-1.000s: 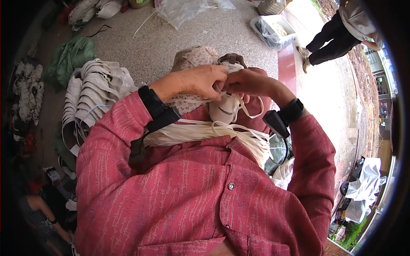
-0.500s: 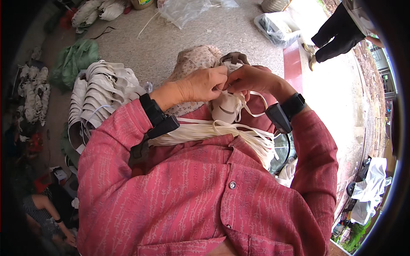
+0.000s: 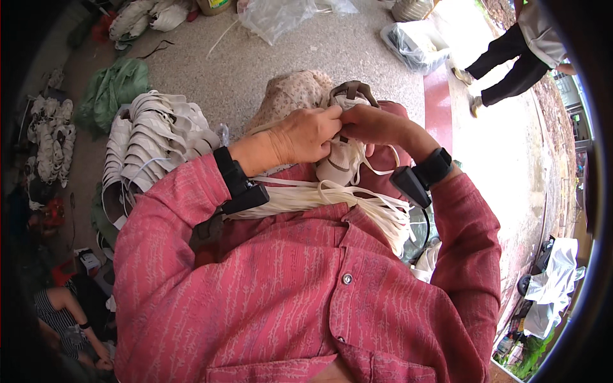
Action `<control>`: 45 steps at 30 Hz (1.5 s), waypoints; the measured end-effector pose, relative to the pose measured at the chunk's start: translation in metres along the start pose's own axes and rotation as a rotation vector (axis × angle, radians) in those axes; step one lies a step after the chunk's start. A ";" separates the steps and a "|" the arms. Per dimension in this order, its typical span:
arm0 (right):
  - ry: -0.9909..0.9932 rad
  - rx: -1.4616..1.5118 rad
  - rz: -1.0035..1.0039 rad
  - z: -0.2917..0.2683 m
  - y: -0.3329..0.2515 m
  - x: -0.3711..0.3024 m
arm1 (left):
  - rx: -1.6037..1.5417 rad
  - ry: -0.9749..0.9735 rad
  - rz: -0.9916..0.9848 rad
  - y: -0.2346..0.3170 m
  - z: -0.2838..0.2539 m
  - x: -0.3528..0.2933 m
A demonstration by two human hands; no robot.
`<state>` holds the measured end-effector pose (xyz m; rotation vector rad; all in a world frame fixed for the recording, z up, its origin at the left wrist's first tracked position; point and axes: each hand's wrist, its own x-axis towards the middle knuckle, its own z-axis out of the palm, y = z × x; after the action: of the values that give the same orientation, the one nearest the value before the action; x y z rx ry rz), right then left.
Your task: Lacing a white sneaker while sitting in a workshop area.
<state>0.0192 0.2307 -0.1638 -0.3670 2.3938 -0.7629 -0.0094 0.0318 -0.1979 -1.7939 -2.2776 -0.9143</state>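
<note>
On my lap rests a beige shoe upper (image 3: 333, 171) with a brown collar, its rounded toe pointing toward me. My left hand (image 3: 308, 135) is closed at the left side of its lacing opening, the fingertips pinched on a cream shoelace. My right hand (image 3: 373, 124) bends over the upper from the right, fingers closed at the same lace; the fingertips are partly hidden. A loop of the shoelace (image 3: 391, 168) hangs out right of the upper. Across my lap lies a bundle of loose cream shoelaces (image 3: 306, 195).
A stack of nested pale shoe uppers (image 3: 150, 137) stands at my left, beside a green sack (image 3: 115, 89). More uppers (image 3: 56, 137) lie farther left. Clear plastic (image 3: 271, 19) and a plastic-wrapped bin (image 3: 416, 48) sit ahead. Another person (image 3: 523, 57) walks at the far right; someone's arm (image 3: 80, 319) shows lower left.
Both hands have drawn together over the upper, the right wrist shifting slightly left and down. A lace strand now shows behind my left wrist. The person at the right has stepped.
</note>
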 end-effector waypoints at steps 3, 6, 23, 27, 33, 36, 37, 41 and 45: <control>-0.080 0.268 -0.023 -0.007 0.001 -0.005 | -0.006 0.065 0.007 0.002 -0.001 -0.001; -0.070 0.422 -0.052 -0.001 0.006 -0.008 | -0.029 0.040 -0.008 0.003 -0.005 -0.001; 0.965 1.043 -0.037 -0.004 0.035 -0.043 | -0.192 -0.062 -0.016 0.003 -0.010 0.002; 1.151 0.958 -0.368 -0.075 0.045 -0.097 | -0.247 -0.217 -0.043 -0.007 -0.015 0.011; 1.000 0.726 -0.358 -0.045 -0.023 -0.089 | -0.542 0.107 -0.377 0.018 -0.049 0.039; 0.991 0.737 -0.397 -0.045 -0.048 -0.084 | -1.001 0.240 -0.318 0.036 -0.066 0.060; 0.979 0.764 -0.402 -0.047 -0.057 -0.084 | -1.055 0.264 -0.310 0.042 -0.071 0.065; 0.955 0.723 -0.537 -0.049 -0.070 -0.074 | -1.175 0.338 -0.307 0.042 -0.070 0.070; 0.945 0.798 -0.516 -0.044 -0.065 -0.070 | -1.495 0.441 -0.444 0.054 -0.064 0.077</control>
<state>0.0519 0.2273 -0.0637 -0.3136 2.4788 -2.4539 -0.0011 0.0712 -0.0917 -0.8904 -1.6170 -3.1953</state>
